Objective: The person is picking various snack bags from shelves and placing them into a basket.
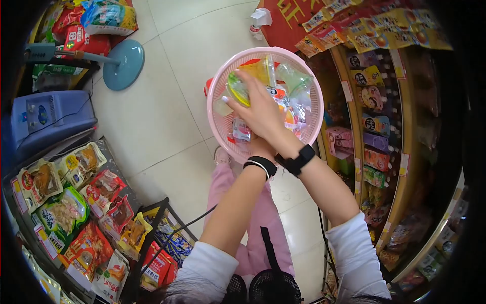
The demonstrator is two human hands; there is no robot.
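A round pink plastic basket [220,86] is held up over the tiled floor, filled with several small snack packets in clear, green and yellow wrappers. My left hand [259,148], with a black and white band on the wrist, grips the basket from below at its near rim and is mostly hidden by it. Wearing a black watch, my right hand [259,109] reaches into the basket. Its fingers close around a green and yellow snack packet [238,89] on the left side of the pile.
A curved wooden shelf [400,167] with hanging snack packs stands at the right. Trays of bagged snacks [76,202] line the left. A blue machine [48,114], a round fan base [123,63], a spray bottle [259,20] and a red sign [288,25] are further off.
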